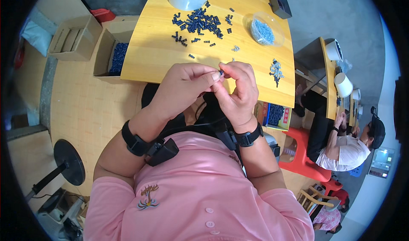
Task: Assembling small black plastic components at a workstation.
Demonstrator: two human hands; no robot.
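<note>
Above the table's near edge my left hand and my right hand meet fingertip to fingertip. Pinched between the thumbs and forefingers is a small dark plastic part, mostly covered by the fingers. Both hands are closed on it. Beyond them a pile of small black plastic parts is spread over the yellow wooden table. A clear round tub of tiny pale-blue pieces stands at the right. Nearer my right hand lies a small heap of clear pieces, with dark parts among them.
A white bucket of dark parts stands at the table's far side, and a black tray at the far right corner. Cardboard boxes flank the left edge. A co-worker sits at another table on the right.
</note>
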